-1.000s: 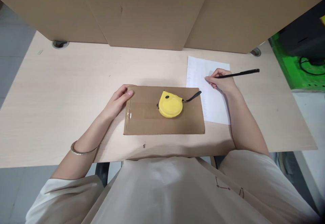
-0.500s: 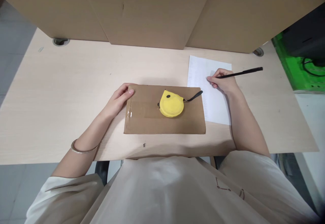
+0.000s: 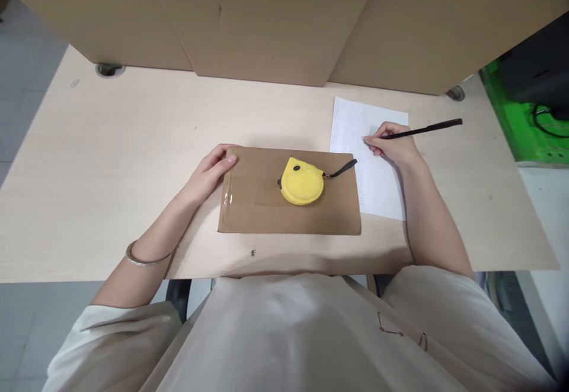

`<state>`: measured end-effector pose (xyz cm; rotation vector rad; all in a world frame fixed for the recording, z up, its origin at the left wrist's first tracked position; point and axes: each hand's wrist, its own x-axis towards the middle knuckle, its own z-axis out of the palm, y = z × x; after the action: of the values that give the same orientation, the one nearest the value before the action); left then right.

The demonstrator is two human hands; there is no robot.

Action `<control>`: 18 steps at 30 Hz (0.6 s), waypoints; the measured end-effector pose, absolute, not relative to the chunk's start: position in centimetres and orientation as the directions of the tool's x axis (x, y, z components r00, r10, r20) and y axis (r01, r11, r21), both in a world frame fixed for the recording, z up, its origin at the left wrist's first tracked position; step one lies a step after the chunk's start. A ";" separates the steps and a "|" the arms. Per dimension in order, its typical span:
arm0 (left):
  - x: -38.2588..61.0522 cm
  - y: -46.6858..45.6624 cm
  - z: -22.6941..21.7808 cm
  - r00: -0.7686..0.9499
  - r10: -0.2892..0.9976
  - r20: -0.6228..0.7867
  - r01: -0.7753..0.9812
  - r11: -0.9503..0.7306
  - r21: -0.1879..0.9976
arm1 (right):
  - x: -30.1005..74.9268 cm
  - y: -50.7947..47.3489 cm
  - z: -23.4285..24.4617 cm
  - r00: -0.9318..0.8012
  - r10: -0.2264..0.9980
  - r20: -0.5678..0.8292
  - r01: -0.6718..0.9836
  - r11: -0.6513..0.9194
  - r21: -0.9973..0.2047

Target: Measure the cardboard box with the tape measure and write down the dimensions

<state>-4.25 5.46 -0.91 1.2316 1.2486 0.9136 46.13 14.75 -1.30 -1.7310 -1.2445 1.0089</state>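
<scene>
My left hand (image 3: 213, 172) grips the upper left corner of a flat cardboard box (image 3: 253, 217), thumb on top and the other fingers behind the far edge. On the box lies a yellow tape measure (image 3: 302, 187) with a black button and a black wrist strap (image 3: 345, 168) stretching to the right. My right hand (image 3: 391, 143) is closed around a black pen (image 3: 433, 127) and rests on a white sheet of paper (image 3: 382, 190). Faint print shows along the sheet's left side. The pen's tip is hidden by my fingers.
Tall cardboard panels (image 3: 267, 24) stand along the far side of the pale wooden table (image 3: 133, 125). Cable holes (image 3: 110, 70) sit near both back corners. To the right are a green surface (image 3: 502, 113) and a dark object with a black cable.
The whole view has shifted very slightly. Both hands, the box, the tape measure and the pen keep their places relative to one another.
</scene>
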 end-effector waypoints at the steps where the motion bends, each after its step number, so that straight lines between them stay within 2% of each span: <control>1: -4.3 5.4 -0.9 0.146 0.973 -0.180 0.123 0.163 0.979 | 46.1 14.8 -1.3 0.202 0.967 -0.157 0.383 -0.226 -0.896; 7: -4.2 5.4 -0.7 0.150 0.976 -0.161 0.131 0.142 0.981 | 46.7 14.9 -1.5 0.161 0.978 -0.133 0.458 -0.193 -0.868; 18: -4.1 5.3 -0.5 0.142 0.977 -0.156 0.142 0.136 0.981 | 46.8 14.7 -1.2 0.159 0.971 -0.179 0.311 -0.222 -0.924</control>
<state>-4.08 5.34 -0.54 1.2623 1.2546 0.9234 46.79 14.68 -1.17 -1.6673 -1.2442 1.0839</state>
